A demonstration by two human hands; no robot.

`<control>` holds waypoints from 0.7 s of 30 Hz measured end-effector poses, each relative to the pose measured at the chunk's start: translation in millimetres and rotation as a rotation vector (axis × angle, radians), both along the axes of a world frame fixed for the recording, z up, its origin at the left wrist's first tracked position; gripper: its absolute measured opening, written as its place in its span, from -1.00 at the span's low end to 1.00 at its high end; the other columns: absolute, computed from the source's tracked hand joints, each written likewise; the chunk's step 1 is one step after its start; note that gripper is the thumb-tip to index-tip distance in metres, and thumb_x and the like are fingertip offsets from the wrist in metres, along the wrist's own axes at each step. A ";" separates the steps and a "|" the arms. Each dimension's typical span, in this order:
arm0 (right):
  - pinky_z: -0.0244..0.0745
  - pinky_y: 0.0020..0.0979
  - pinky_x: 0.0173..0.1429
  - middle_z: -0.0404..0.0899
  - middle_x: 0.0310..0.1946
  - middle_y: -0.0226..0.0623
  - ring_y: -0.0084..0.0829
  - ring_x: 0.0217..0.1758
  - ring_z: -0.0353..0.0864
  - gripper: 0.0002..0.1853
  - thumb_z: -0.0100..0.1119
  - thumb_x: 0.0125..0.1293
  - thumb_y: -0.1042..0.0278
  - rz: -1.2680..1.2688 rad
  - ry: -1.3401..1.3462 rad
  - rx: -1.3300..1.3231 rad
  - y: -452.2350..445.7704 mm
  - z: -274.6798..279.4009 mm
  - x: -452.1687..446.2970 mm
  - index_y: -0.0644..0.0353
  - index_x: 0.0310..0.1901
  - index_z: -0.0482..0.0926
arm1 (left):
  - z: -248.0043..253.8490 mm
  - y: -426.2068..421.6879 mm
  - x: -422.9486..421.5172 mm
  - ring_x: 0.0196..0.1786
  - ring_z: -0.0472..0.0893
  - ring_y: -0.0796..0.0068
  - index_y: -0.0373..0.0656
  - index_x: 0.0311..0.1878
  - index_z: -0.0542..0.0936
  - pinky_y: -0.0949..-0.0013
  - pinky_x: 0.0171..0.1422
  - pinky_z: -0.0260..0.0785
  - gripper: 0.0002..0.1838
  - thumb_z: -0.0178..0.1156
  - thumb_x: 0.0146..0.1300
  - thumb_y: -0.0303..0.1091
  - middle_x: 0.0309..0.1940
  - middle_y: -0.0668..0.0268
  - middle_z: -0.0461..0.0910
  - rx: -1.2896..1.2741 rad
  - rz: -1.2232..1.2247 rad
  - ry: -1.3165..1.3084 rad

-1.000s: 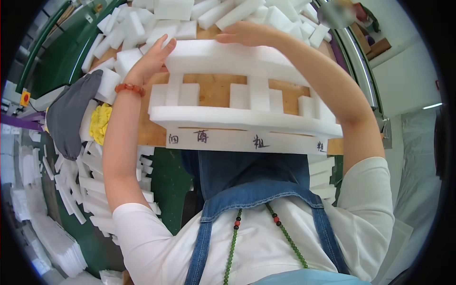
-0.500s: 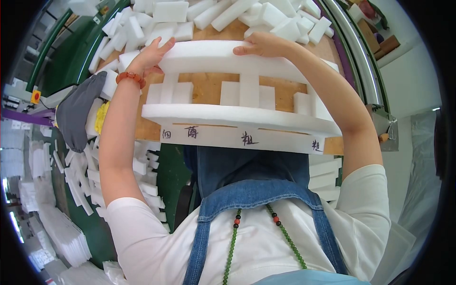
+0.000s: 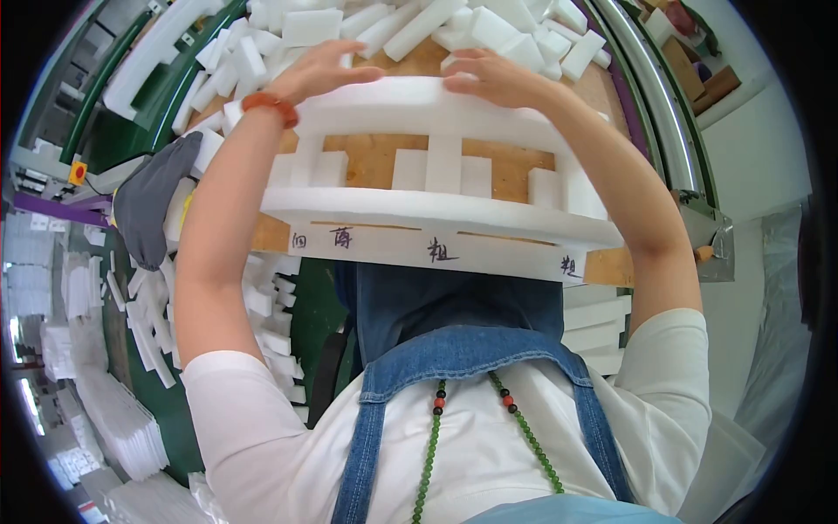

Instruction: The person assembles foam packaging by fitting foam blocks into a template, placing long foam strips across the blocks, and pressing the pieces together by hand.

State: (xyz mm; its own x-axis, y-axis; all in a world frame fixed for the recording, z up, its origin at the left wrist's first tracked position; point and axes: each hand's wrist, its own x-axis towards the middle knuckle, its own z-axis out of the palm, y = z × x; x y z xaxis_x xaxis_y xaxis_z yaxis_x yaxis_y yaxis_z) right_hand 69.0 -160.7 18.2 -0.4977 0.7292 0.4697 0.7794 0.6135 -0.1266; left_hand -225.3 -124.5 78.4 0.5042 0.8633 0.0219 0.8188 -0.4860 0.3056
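Observation:
A white foam frame lies in front of me, with two long bars joined by short crosspieces. At its far bar, my left hand rests near the left half, fingers stretched and thumb pointing right. My right hand is further right on the same bar, its fingers apart and pointing left. Both hands look open; whether every fingertip touches the foam I cannot tell. Below the near bar, a white strip bears handwritten dark characters.
Loose white foam blocks are heaped at the table's far side. A green conveyor on the left carries a long white foam piece. A grey cloth hangs at the left edge. Metal rollers run along the right.
My left hand has slid right along the far bar, closer to my right hand. The foam frame sits slightly further left. A long foam piece now shows on the left conveyor.

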 end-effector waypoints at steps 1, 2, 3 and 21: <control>0.52 -0.25 0.08 0.62 -0.02 -0.19 -0.22 -0.07 0.61 -0.45 0.00 0.36 -0.22 -0.052 -0.009 -0.183 -12.6 21.1 14.6 0.13 0.00 0.63 | -0.1 -3.4 21.1 0.35 0.37 0.18 -0.12 0.29 0.45 0.16 0.41 0.23 -0.36 0.14 0.26 0.10 0.30 0.21 0.41 -0.053 -0.063 -0.048; 0.53 -0.25 0.09 0.60 0.02 -0.21 -0.23 -0.05 0.60 -0.50 0.01 0.38 -0.16 -0.106 -0.019 -0.368 -27.1 42.8 32.3 0.10 0.02 0.62 | -1.5 -6.9 43.4 0.34 0.38 0.19 -0.12 0.28 0.46 0.17 0.40 0.25 -0.36 0.10 0.28 0.12 0.28 0.23 0.44 -0.107 -0.127 -0.097; 0.52 -0.32 0.05 0.63 -0.02 -0.23 -0.29 -0.08 0.61 -0.55 0.03 0.39 -0.09 -0.183 -0.030 -0.366 -28.4 40.4 56.8 0.12 0.02 0.62 | -8.0 -3.1 65.1 0.33 0.40 0.18 -0.10 0.30 0.45 0.16 0.39 0.27 -0.32 0.07 0.27 0.19 0.29 0.26 0.43 -0.110 -0.231 -0.049; 0.22 -0.34 0.35 0.51 0.12 -0.10 -0.28 0.19 0.43 -0.31 0.03 0.33 -0.18 -0.556 1.129 -0.629 -121.1 -46.9 152.9 0.32 0.23 0.45 | -18.4 -18.4 157.3 -0.08 0.59 0.20 -0.12 0.01 0.56 0.10 0.10 0.38 -0.23 0.44 -0.18 0.27 -0.16 0.23 0.63 -0.508 -0.289 0.078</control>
State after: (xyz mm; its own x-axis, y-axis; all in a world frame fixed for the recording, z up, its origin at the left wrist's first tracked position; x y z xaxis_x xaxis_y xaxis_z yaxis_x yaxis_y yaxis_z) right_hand 221.8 -281.8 -28.7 0.3422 0.9379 -0.0568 0.1936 -0.1295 -0.9725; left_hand -68.1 -143.0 60.0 0.7041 0.5831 -0.4052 0.7043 -0.5010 0.5029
